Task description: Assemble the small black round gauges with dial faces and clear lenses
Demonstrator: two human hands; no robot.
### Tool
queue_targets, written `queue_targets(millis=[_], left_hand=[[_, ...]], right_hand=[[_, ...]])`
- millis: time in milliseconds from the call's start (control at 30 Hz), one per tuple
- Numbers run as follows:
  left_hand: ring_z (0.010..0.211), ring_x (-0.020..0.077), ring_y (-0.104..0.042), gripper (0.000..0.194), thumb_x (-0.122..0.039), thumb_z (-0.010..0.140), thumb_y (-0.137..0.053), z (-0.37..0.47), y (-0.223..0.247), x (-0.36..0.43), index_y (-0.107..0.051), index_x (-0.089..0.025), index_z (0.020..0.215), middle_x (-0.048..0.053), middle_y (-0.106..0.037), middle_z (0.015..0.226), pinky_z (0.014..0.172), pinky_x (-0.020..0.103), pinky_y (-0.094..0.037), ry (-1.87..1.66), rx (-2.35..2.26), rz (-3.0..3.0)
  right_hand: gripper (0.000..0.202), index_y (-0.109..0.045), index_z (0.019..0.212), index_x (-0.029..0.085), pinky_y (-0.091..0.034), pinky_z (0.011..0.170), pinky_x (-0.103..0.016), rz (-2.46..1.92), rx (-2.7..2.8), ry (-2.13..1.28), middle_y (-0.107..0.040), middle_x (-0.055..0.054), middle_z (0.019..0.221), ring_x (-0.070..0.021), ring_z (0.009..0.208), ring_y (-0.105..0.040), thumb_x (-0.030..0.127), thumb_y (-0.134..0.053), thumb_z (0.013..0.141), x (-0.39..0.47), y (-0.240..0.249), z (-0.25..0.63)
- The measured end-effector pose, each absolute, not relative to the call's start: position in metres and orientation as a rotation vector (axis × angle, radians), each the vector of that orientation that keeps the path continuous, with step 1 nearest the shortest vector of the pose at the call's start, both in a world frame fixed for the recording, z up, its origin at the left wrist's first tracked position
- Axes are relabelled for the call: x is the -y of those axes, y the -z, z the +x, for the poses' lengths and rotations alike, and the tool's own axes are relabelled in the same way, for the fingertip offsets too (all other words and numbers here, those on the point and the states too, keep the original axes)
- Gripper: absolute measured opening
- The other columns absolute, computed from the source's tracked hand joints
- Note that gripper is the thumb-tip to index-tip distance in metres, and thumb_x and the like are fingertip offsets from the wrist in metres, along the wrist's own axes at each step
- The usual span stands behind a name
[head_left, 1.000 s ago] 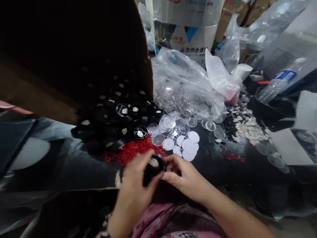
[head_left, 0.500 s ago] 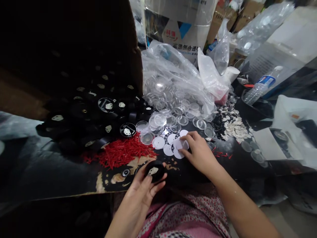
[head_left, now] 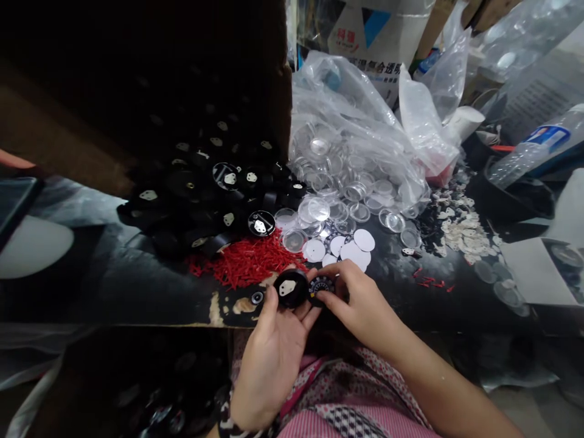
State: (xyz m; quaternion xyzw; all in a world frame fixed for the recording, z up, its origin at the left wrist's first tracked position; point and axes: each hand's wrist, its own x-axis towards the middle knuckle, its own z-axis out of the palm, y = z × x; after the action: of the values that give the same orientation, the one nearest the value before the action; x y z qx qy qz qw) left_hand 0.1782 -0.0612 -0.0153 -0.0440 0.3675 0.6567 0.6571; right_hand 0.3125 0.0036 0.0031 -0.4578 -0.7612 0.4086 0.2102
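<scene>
My left hand holds a round black case with a small white plate inside, thumb on its rim. Pinched in my right hand is a dark printed disc, close against the right side of the case and the left fingertips. Behind the hands lie white paper discs. To their left is a heap of red pieces. A small dark ring sits on the table near my left thumb.
Black cases fill a tipped cardboard box at the left. Clear round covers spill from a plastic bag. Small white parts and a bottle are at the right of the black table.
My right hand has lifted a dark printed disc from the paper discs and brought it beside the black case. The view has shifted left, and the left palm is turned up more.
</scene>
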Motion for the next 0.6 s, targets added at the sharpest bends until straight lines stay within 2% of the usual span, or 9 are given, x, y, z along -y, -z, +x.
queue_targets(millis=[133, 233, 333, 400, 500, 600], left_hand=[[0.125, 0.0242, -0.054, 0.044, -0.048, 0.091, -0.053, 0.181, 0.018, 0.065, -0.059, -0.024, 0.127, 0.009, -0.062, 0.13, 0.102, 0.038, -0.048, -1.464, -0.918, -0.03], [0.131, 0.0227, -0.047, 0.037, -0.043, 0.088, -0.059, 0.185, 0.018, 0.067, -0.063, -0.027, 0.122, 0.005, -0.059, 0.136, 0.106, 0.035, -0.044, -1.485, -1.006, 0.041], [0.132, 0.0229, -0.047, 0.032, -0.04, 0.083, -0.067, 0.19, 0.019, 0.069, -0.068, -0.032, 0.114, -0.001, -0.057, 0.138, 0.105, 0.031, -0.045, -1.487, -1.057, 0.096], [0.13, 0.024, -0.048, 0.033, -0.038, 0.08, -0.071, 0.191, 0.021, 0.071, -0.068, -0.035, 0.113, -0.003, -0.057, 0.138, 0.102, 0.031, -0.048, -1.47, -1.092, 0.124], [0.129, 0.0253, -0.05, 0.034, -0.038, 0.081, -0.07, 0.19, 0.027, 0.075, -0.068, -0.034, 0.115, -0.002, -0.058, 0.136, 0.1, 0.032, -0.051, -1.449, -1.11, 0.162], [0.129, 0.0249, -0.049, 0.035, -0.037, 0.084, -0.067, 0.189, 0.033, 0.077, -0.066, -0.032, 0.119, 0.0, -0.058, 0.137, 0.102, 0.032, -0.048, -1.448, -1.094, 0.219]], right_hand=[[0.012, -0.065, 0.094, 0.021, -0.048, 0.076, -0.03, -1.277, 1.994, -1.121, -0.066, -0.001, 0.088, -0.016, 0.082, -0.06, 0.015, -0.059, 0.086, -0.002, -0.01, 0.313], [0.006, -0.063, 0.09, 0.02, -0.05, 0.071, -0.028, -1.258, 1.818, -1.216, -0.067, -0.001, 0.084, -0.0149, 0.077, -0.062, 0.018, -0.059, 0.086, 0.0, -0.013, 0.309], [0.005, -0.059, 0.09, 0.02, -0.051, 0.07, -0.028, -1.28, 1.78, -1.222, -0.066, -0.002, 0.086, -0.0148, 0.076, -0.063, 0.019, -0.059, 0.085, 0.0, -0.012, 0.301], [0.005, -0.057, 0.088, 0.02, -0.051, 0.064, -0.027, -1.31, 1.76, -1.283, -0.065, -0.001, 0.083, -0.0133, 0.069, -0.062, 0.021, -0.06, 0.084, -0.001, -0.01, 0.299], [0.009, -0.052, 0.083, 0.02, -0.048, 0.053, -0.024, -1.319, 1.628, -1.468, -0.059, 0.003, 0.071, -0.0106, 0.055, -0.059, 0.023, -0.061, 0.082, -0.002, -0.009, 0.299], [0.012, -0.049, 0.08, 0.021, -0.047, 0.052, -0.023, -1.327, 1.563, -1.53, -0.056, 0.005, 0.066, -0.0101, 0.052, -0.058, 0.025, -0.06, 0.082, -0.003, -0.01, 0.302]])
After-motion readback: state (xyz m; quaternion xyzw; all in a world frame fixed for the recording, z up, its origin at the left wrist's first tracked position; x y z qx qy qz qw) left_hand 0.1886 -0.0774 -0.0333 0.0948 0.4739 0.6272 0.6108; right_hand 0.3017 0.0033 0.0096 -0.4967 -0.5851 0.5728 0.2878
